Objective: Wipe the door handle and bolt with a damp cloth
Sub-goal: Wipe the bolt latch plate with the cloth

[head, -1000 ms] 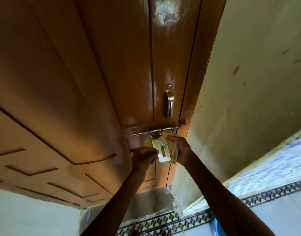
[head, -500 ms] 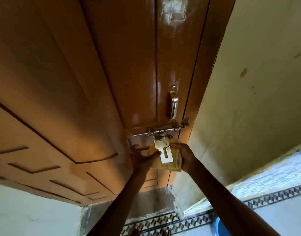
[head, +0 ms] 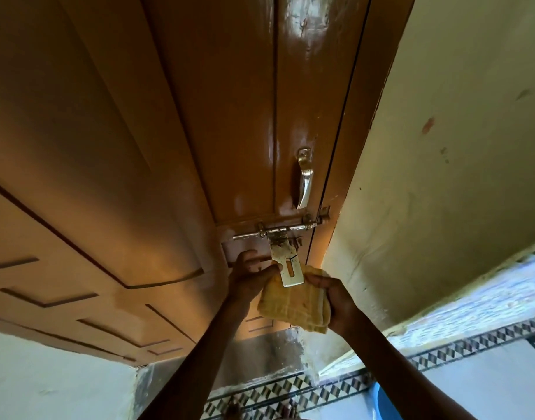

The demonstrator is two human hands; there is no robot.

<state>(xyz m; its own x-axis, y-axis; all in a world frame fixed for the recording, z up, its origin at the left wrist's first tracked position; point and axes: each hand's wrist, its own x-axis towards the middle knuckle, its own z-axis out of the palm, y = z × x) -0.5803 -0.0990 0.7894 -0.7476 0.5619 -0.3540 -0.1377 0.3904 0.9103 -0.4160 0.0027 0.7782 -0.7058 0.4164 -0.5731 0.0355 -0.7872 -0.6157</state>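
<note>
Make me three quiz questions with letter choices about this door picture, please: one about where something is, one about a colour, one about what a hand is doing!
1. Where is the door handle?
A. above the bolt
B. below the bolt
C. on the wall

2. What colour is the cloth?
A. blue
B. yellow
C. red

3. What is the right hand doing?
A. hanging free
B. pulling the handle
C. gripping the cloth

Answers: 1 A, the handle sits higher on the door than the bolt. 2 B, the cloth is yellow. 3 C, its fingers close on the cloth by the hasp plate.
</note>
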